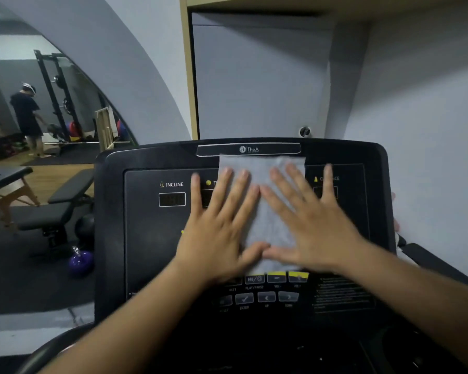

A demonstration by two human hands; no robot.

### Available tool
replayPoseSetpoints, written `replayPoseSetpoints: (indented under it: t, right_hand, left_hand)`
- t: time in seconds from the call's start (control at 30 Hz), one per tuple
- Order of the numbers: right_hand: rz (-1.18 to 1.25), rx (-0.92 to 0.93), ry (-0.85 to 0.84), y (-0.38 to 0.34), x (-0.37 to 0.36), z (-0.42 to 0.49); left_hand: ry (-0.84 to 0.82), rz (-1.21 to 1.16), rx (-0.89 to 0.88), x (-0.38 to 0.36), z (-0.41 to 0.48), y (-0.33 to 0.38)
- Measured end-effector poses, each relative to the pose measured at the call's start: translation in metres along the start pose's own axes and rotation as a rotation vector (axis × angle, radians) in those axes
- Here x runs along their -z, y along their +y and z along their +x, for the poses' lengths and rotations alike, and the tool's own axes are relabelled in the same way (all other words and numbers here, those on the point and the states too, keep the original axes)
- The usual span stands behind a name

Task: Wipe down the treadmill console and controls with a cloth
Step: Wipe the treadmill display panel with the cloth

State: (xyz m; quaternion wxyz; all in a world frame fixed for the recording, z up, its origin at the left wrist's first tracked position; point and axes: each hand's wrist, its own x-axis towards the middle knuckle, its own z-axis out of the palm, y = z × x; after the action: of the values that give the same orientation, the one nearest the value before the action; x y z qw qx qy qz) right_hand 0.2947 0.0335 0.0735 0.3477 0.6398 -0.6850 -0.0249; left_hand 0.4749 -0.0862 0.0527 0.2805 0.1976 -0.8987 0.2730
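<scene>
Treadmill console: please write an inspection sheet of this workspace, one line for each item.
Surface: black treadmill console; its INCLINE label is readable.
Job's things: grey cloth spread flat on the middle of the console; the buttons below it are uncovered.
Clutter: nothing seen on the console.
Hands: left hand and right hand both lie flat with fingers straight and spread, pressing the cloth.
Cables: nothing seen.
Surroundings: grey wall behind; at left a black bench, a purple kettlebell on the floor, and a person standing far off.
</scene>
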Motion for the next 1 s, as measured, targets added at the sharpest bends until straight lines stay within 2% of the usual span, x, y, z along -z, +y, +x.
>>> replayPoseSetpoints:
  t: [0.17,0.3,0.43,0.6,0.7,0.9,1.0]
  right_hand:
    - [-0.040,-0.081,-0.037,0.031,0.019,0.029]
    - [0.051,-0.036,0.006,-0.007,-0.009,-0.028]
    - [0.087,0.057,-0.028,-0.019,-0.026,-0.074]
    - [-0.005,0.006,-0.041,0.023,-0.003,-0.027]
    - [-0.041,-0.017,-0.067,0.040,0.010,-0.008]
    - [0.064,0.021,-0.040,0.003,-0.014,-0.063]
    - [0.081,0.031,-0.036,0.000,-0.016,-0.067]
  left_hand:
    - [-0.054,0.056,0.031,0.017,0.046,-0.019]
    - [-0.040,-0.072,-0.054,0.002,-0.007,0.017]
    - [-0.096,-0.113,-0.141,-0.009,-0.056,0.044]
    - [-0.053,-0.009,-0.110,0.005,0.004,0.018]
    - [-0.084,0.013,-0.085,0.016,0.032,0.007]
    - [-0.103,-0.066,-0.105,0.005,-0.021,0.039]
    - [-0.101,-0.067,-0.120,0.003,-0.019,0.039]
